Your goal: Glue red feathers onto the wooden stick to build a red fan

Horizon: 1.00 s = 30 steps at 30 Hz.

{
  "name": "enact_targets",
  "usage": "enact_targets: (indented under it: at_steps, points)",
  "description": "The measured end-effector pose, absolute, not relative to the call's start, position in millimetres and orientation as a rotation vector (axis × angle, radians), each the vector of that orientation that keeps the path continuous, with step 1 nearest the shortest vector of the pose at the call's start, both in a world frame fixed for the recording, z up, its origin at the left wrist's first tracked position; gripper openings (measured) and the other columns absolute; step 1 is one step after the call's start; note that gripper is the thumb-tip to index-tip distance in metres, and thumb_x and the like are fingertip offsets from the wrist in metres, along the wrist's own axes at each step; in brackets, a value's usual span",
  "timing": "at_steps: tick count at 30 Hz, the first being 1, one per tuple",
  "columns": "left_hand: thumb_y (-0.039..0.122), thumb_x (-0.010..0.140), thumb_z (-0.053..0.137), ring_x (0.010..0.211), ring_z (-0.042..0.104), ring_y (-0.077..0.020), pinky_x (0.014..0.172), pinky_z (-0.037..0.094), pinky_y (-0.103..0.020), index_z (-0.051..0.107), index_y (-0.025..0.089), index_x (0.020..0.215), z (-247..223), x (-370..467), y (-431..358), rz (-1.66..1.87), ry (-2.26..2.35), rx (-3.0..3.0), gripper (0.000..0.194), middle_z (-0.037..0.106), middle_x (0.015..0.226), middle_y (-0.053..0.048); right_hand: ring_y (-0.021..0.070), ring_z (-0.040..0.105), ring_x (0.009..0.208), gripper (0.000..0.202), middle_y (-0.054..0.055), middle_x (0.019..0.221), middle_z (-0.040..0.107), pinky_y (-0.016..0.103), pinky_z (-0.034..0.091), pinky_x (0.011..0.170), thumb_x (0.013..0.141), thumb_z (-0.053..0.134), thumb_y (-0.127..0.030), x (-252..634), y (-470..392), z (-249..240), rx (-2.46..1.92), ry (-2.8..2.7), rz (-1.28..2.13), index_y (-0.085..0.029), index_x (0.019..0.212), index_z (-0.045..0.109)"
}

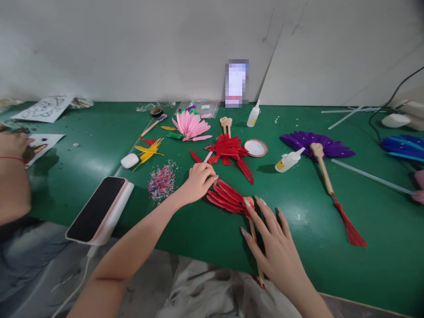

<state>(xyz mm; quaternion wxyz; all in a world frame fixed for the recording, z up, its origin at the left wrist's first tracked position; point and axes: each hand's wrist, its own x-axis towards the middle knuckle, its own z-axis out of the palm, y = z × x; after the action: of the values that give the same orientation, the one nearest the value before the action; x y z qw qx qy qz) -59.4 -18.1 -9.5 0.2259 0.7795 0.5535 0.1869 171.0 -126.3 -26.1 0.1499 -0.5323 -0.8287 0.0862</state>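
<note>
A small fan with red feathers (225, 196) and a wooden handle (252, 229) lies in front of me. My right hand (274, 240) lies over it with spread fingers, its fingertips pressing on the fan's head (248, 203). My left hand (201, 180) is closed around a thin whitish stick (208, 157) at the tips of the left-hand feathers. Just beyond is a pile of loose red feathers (228, 148), with a paw-shaped wooden piece (226, 122) behind it.
Two glue bottles (289, 161) and a round lid (255, 148) stand nearby. A purple fan (318, 145) lies right. Pink feathers (190, 126), yellow feathers (148, 153), confetti (162, 181) and a phone (97, 210) are left. Another person's arm (13, 176) rests far left.
</note>
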Motion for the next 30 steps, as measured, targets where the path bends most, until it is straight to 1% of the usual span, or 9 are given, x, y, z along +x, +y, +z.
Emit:
enact_targets:
  at_steps: [3, 6, 12, 30]
  points:
    - [0.036, 0.087, 0.04, 0.102, 0.042, -0.0197, 0.092, 0.03, -0.039, 0.056, 0.019, 0.081, -7.2, -60.2, -18.1, 0.525, 1.542, 2.148, 0.024, 0.052, 0.101, -0.005, 0.0245, 0.023, 0.132, 0.058, 0.007, 0.145, 0.025, 0.05, 0.019, 0.106, 0.088, 0.039, -0.036, 171.1, -126.4, -25.9, -1.53, -2.38, 0.251, -0.023, 0.141, 0.02]
    - [0.041, 0.085, 0.043, 0.101, 0.043, -0.0203, 0.092, 0.03, -0.039, 0.058, 0.02, 0.083, -5.1, -58.4, -19.2, 0.503, 1.486, 2.155, 0.026, 0.052, 0.099, -0.005, 0.0249, 0.024, 0.132, 0.058, 0.007, 0.145, 0.026, 0.05, 0.02, 0.105, 0.088, 0.039, -0.036, 170.9, -126.1, -26.1, -1.523, -2.377, 0.248, -0.023, 0.141, 0.02]
    - [0.032, 0.084, 0.047, 0.101, 0.043, -0.0204, 0.093, 0.03, -0.041, 0.059, 0.021, 0.079, -6.3, -53.9, -19.9, 0.477, 1.476, 2.141, 0.018, 0.054, 0.1, -0.004, 0.0254, 0.026, 0.131, 0.058, 0.007, 0.144, 0.027, 0.051, 0.022, 0.105, 0.088, 0.039, -0.036, 170.8, -125.7, -26.5, -1.514, -2.369, 0.242, -0.023, 0.141, 0.021]
    - [0.031, 0.085, 0.046, 0.101, 0.042, -0.0195, 0.093, 0.03, -0.039, 0.058, 0.019, 0.077, -8.0, -54.6, -19.6, 0.513, 1.499, 2.152, 0.019, 0.052, 0.1, -0.004, 0.0247, 0.023, 0.132, 0.057, 0.007, 0.145, 0.025, 0.05, 0.019, 0.106, 0.088, 0.038, -0.035, 170.4, -126.6, -25.3, -1.533, -2.391, 0.244, -0.023, 0.141, 0.02]
